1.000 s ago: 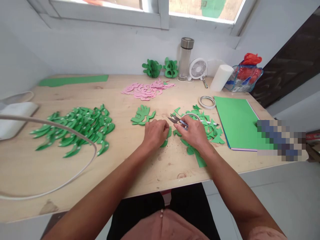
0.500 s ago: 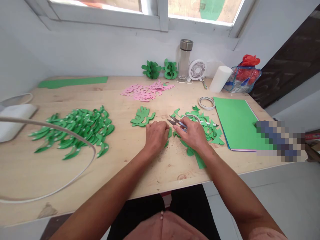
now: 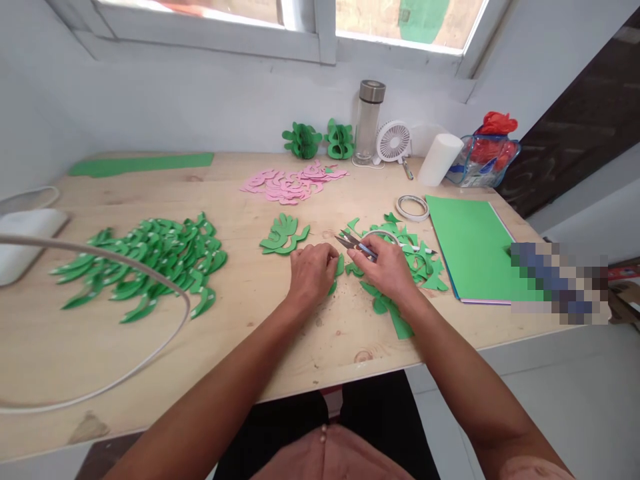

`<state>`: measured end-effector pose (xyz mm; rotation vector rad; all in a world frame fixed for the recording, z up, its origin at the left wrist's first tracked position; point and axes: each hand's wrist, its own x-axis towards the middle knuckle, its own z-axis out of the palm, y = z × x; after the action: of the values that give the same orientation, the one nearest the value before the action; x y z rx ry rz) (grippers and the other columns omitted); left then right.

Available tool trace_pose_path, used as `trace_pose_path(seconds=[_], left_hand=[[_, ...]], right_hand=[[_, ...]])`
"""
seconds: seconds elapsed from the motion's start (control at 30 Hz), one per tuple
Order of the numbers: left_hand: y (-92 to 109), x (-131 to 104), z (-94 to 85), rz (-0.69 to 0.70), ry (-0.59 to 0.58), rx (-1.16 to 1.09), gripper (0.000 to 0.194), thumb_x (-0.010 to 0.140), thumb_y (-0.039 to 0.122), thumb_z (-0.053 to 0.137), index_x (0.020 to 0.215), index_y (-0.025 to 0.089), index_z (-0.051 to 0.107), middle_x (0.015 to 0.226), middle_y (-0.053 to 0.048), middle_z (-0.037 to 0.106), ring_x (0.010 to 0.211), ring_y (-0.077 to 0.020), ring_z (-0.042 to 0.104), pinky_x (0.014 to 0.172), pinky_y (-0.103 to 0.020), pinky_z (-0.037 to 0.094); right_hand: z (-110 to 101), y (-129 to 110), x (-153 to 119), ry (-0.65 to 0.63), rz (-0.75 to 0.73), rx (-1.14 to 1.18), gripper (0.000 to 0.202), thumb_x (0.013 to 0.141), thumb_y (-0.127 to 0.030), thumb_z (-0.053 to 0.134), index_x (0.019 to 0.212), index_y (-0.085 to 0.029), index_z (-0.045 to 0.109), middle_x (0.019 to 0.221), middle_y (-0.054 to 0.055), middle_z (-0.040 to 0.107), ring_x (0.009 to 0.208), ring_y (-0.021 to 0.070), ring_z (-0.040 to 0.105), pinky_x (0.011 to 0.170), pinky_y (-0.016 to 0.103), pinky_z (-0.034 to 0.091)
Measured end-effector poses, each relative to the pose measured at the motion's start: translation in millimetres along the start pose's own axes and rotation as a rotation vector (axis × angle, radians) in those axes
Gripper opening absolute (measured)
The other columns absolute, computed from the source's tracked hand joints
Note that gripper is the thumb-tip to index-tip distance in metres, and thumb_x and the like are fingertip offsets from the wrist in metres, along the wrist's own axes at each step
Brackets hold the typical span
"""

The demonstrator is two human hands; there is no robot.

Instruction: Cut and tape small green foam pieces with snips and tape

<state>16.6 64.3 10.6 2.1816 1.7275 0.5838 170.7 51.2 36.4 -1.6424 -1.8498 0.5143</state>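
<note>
Near the middle of the table, my left hand [image 3: 313, 270] is closed on a green paper piece [image 3: 339, 265], which shows along its right side and is mostly hidden by the fingers. My right hand [image 3: 385, 267] holds small scissors [image 3: 361, 246], their blades pointing left, slightly parted, just above and right of my left fingers. Green cut-out shapes [image 3: 281, 235] lie beyond my left hand. Under and around my right hand are green paper scraps [image 3: 423, 263] and a white ring [image 3: 383, 235].
Green folded leaves [image 3: 150, 257] are heaped at left, pink cut-outs [image 3: 285, 183] farther back. A tape roll [image 3: 413, 207] and green sheets [image 3: 475, 247] lie right. A bottle [image 3: 369, 123], a fan [image 3: 394, 141] and a white roll [image 3: 440, 160] stand behind. A cable [image 3: 173, 287] loops at left.
The scissors blades have come slightly closer together. The view has shifted very slightly; my hands stay in nearly the same place.
</note>
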Motion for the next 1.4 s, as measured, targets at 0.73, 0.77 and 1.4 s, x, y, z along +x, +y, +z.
trace_pose_path(seconds=[0.73,0.77,1.4], left_hand=[[-3,2,-2.1,-0.063,0.032,-0.158,0.013,0.077,0.021,0.049,0.075,0.02,0.062,0.072,-0.003,0.066,0.077,-0.0191,0.06,0.071,-0.031,0.041],[-4,2,-2.5,-0.067,0.033,-0.177,0.013,0.077,0.021,0.049,0.075,0.019,0.061,0.073,-0.003,0.067,0.076,-0.0187,0.06,0.07,-0.031,0.041],[-1,-3,-13.5,-0.136,-0.101,-0.8,0.012,0.07,0.029,0.056,0.071,0.017,0.057,0.061,0.003,0.055,0.045,-0.0083,0.047,0.042,-0.021,0.036]], right_hand=[[8,9,7,-0.056,0.131,0.483,0.016,0.069,-0.03,0.062,0.078,-0.019,0.056,0.064,-0.003,0.059,0.059,0.0126,0.055,0.057,0.024,0.042],[9,11,7,-0.057,0.133,0.494,0.016,0.069,-0.03,0.062,0.078,-0.019,0.056,0.065,-0.003,0.06,0.061,0.0131,0.056,0.058,0.024,0.043],[16,10,6,-0.092,0.107,0.537,0.014,0.071,-0.027,0.06,0.082,-0.019,0.057,0.074,0.0,0.065,0.067,0.0146,0.061,0.063,0.026,0.046]])
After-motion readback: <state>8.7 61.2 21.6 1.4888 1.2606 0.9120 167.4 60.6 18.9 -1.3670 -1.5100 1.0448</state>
